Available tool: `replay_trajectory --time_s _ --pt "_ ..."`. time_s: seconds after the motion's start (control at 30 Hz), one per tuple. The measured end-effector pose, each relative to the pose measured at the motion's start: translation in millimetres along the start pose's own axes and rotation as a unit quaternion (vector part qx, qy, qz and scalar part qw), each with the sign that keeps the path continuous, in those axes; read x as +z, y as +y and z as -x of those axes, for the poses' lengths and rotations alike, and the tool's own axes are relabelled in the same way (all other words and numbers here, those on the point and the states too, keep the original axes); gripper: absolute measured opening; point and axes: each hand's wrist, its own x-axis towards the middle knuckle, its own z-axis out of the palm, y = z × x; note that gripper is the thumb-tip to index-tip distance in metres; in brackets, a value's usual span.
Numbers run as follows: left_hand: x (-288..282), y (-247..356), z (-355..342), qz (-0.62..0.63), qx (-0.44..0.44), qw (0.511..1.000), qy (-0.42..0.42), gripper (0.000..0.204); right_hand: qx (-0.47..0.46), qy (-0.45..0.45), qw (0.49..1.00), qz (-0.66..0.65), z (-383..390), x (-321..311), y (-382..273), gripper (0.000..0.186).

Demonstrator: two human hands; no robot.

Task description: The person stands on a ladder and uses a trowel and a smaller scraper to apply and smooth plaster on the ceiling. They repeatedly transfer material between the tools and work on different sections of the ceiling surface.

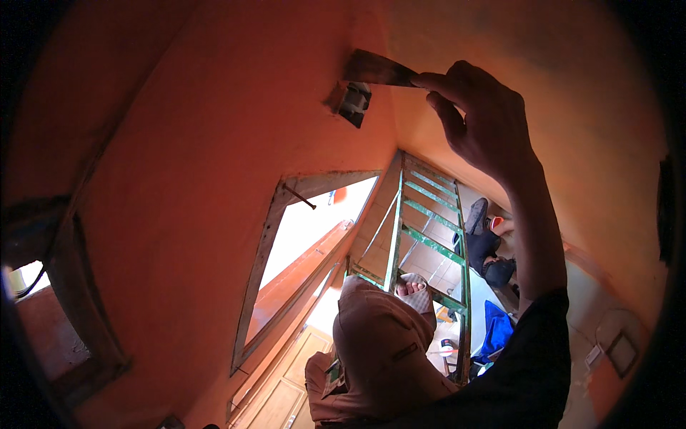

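My right hand (pixel 488 114) is raised high and pinches the narrow end of a putty knife (pixel 382 70) between thumb and fingers. The wide end of its blade is at the orange wall (pixel 214 129), near the corner with the lighter wall. Just below the blade, a square recess (pixel 355 105) in the wall holds something grey and white that I cannot make out. Whether the blade touches the wall is hard to tell. My left hand is out of the picture.
I stand on a green metal ladder (pixel 432 213), my sandalled foot (pixel 412 287) on it. Below, a person (pixel 482 243) is on the tiled floor by a blue cloth (pixel 496 329). A rod (pixel 299 196) sticks out by the window frame (pixel 261 264). A wooden door (pixel 286 379) stands lower down.
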Motion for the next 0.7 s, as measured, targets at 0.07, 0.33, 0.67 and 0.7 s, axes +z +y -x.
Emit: replay_trajectory --time_s 0.07,0.33,0.67,0.7 --pt "2 1 -1 0.002 -0.003 1.0 -0.001 0.024 -0.004 -0.005 1.0 0.007 0 -2 4 0.016" --pt "6 6 5 0.006 -0.016 1.0 0.003 0.025 -0.014 0.003 1.0 0.013 -10 -7 0 0.016" --pt "7 7 8 0.008 -0.025 1.0 0.001 0.025 -0.006 0.001 1.0 -0.002 9 -3 -16 0.02" --pt "8 7 8 0.009 -0.025 1.0 0.001 0.025 -0.003 0.002 1.0 -0.002 13 3 -16 0.021"
